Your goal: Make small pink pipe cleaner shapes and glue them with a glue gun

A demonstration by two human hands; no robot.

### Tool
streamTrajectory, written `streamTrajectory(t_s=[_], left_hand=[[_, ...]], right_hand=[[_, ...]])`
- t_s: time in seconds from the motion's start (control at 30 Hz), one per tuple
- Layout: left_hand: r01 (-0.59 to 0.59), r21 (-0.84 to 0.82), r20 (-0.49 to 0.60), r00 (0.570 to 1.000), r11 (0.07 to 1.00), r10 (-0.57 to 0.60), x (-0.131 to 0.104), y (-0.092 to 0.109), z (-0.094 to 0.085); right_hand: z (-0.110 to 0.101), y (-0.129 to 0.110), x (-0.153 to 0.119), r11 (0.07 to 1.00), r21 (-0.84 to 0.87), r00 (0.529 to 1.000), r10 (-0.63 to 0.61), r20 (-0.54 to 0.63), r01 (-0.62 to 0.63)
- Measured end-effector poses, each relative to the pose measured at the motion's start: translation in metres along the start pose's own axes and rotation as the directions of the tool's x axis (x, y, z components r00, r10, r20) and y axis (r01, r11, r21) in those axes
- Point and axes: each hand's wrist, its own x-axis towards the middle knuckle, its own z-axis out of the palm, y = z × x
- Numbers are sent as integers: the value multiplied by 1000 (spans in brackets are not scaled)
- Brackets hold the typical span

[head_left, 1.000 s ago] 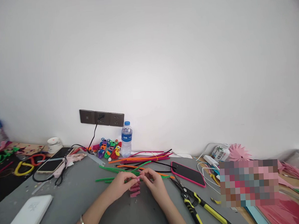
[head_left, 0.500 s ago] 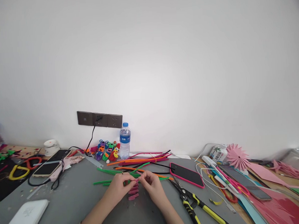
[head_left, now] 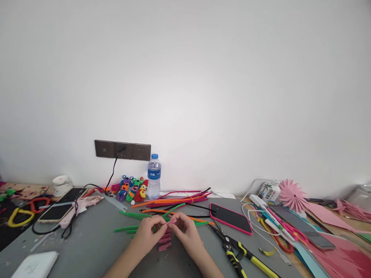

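My left hand (head_left: 152, 231) and my right hand (head_left: 186, 231) meet over the grey table, fingers pinched together. Between their fingertips is a pink fuzzy pipe cleaner (head_left: 172, 220). Just below, in the gap between my hands, several short folded pink pieces (head_left: 164, 241) show in a row; whether they join the held pipe cleaner I cannot tell. Green pipe cleaners (head_left: 130, 215) lie behind my left hand. Orange pipe cleaners (head_left: 196, 219) stretch out beyond my right hand.
Yellow-and-black pliers (head_left: 241, 252) and a pink-edged phone (head_left: 230, 218) lie to the right. A water bottle (head_left: 154, 178) stands by the wall beside small pipe-cleaner figures (head_left: 135, 189). At left is a white power bank (head_left: 29, 273); scissors (head_left: 298, 234) and paper (head_left: 349, 250) cover the right side.
My right fingers have shifted around the pink pipe cleaner, and more of it now shows above the fingertips. Both hands stay pinched together. The whole view has shifted slightly.
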Motion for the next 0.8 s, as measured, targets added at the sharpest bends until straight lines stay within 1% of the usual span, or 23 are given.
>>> streamTrajectory(t_s=[0.3,0.43,0.5,0.67,0.8], left_hand=[[-27,-17,31,999,999,27,0,4,-2],[-21,-15,53,998,1000,22,-1,5,-1],[-14,-19,59,998,1000,15,-1,6,-1],[-19,-64,95,995,998,25,0,7,-3],[-27,-82,103,994,996,35,0,6,-3]], right_hand=[[1,-5,-5,995,-91,999,-46,0,46],[1,-7,-6,994,-89,998,-55,12,56],[1,-8,-6,998,-52,999,-44,30,45],[0,-11,-4,989,143,993,11,118,-28],[0,-11,-2,976,206,990,41,136,-69]])
